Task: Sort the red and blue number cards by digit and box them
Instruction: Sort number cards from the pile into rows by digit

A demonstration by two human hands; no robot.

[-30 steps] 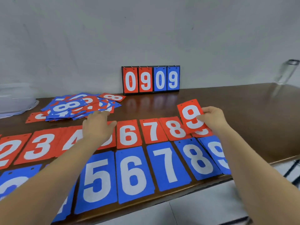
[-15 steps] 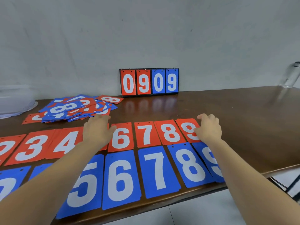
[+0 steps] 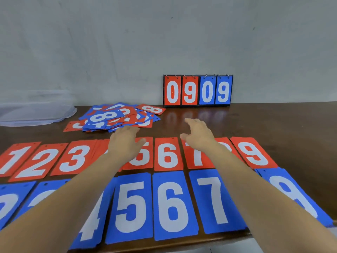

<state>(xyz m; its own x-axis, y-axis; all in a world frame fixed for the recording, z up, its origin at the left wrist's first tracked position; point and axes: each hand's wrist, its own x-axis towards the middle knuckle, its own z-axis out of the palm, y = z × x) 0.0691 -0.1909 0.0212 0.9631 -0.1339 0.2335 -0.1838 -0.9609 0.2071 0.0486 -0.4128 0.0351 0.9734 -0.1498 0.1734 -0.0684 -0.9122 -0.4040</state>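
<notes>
A: Head view, the only one we've got. Where do we put the pile (image 3: 113, 116)?
B: Left of centre on the table (image 3: 282, 128), behind the red row (image 3: 167, 154). Loose, red and blue mixed, with a blue 8 (image 3: 103, 115) on top and a red 8 (image 3: 152, 109) poking out at the right end. It runs wider left to right than front to back.
A: Hands?
B: Both are out over the rows and both are empty. Left hand (image 3: 125, 143) is palm down, fingers (image 3: 124, 130) straight and close together, tips at the pile's near edge. Touching or just short, we can't tell.
A: Right hand (image 3: 199, 136)?
B: Fingers (image 3: 191, 123) spread wide, nothing in them, over bare table past the red 7 (image 3: 196, 154). The pile lies ahead and to its left, apart from it.
A: So we call left nearer.
B: Yes. The pile is straight ahead of the left fingertips and off to the side for the right hand. We'd judge the next pick comes off the near-right part, where both can reach.
A: Rows?
B: Red row runs 1 to 9, with the 4 and 8 covered by the hands. Blue row (image 3: 173, 203) is nearest us, 4 to 7 readable, ends cut off or covered.
A: Boxing?
B: Not started, we'd say. Clear box (image 3: 36, 112) sits far left, contents unclear. Flip stand (image 3: 197, 90) reading 0909 stands at the table's back edge.
</notes>
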